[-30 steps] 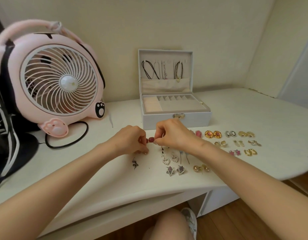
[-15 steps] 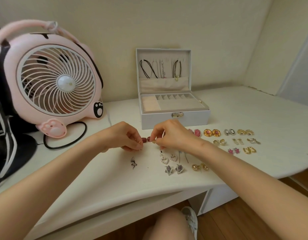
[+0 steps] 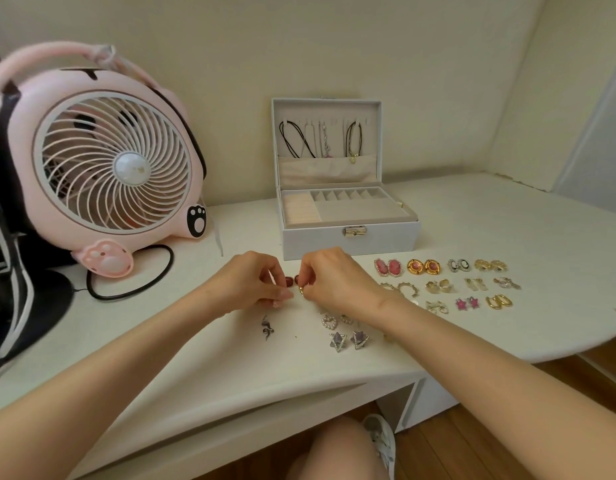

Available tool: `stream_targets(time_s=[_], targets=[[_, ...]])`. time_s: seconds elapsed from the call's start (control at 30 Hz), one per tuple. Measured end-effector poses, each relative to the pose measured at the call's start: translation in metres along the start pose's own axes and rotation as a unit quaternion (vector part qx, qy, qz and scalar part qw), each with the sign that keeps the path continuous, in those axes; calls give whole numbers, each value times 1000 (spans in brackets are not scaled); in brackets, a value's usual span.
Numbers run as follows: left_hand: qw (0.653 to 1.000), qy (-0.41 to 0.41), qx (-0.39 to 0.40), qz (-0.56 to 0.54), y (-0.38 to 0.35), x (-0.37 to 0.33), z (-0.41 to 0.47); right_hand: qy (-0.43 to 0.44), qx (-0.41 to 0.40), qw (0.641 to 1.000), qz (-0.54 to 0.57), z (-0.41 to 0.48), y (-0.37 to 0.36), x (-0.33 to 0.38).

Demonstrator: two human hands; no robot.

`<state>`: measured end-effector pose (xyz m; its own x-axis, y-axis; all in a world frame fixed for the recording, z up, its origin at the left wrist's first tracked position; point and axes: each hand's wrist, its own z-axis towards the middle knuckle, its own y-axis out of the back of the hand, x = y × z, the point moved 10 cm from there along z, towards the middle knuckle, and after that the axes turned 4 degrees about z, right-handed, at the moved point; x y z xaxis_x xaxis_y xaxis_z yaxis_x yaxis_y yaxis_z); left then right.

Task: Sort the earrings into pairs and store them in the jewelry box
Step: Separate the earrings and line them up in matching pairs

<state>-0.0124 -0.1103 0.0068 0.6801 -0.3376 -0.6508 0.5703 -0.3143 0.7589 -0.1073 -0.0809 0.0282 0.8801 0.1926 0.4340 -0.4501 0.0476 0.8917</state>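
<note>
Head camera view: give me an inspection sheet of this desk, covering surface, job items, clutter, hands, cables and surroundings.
Surface: white desk.
Job's things: jewelry box open, necklaces hang in its lid; paired earrings in rows right of the hands; one dark earring lies alone.
Clutter: pink fan at left.
Hands: left hand and right hand, fingers pinching the dark red earrings between them.
Cables: black cable loops beside the fan.
Surroundings: cream wall, wooden floor.
</note>
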Motion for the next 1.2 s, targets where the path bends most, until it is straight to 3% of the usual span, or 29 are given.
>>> stream_targets(time_s=[0.2, 0.5, 0.77, 1.2], targets=[[996, -20, -50, 65, 3, 0, -1, 17, -15, 995, -94, 0, -4, 6], [991, -27, -56, 115, 12, 1, -5, 12, 2, 1000, -26, 1, 9, -2], [991, -47, -37, 120, 2, -3, -4, 67, 79, 994, 19, 1, -13, 8], [993, -50, -29, 100, 0, -5, -3, 66, 47, 997, -10, 0, -5, 14]])
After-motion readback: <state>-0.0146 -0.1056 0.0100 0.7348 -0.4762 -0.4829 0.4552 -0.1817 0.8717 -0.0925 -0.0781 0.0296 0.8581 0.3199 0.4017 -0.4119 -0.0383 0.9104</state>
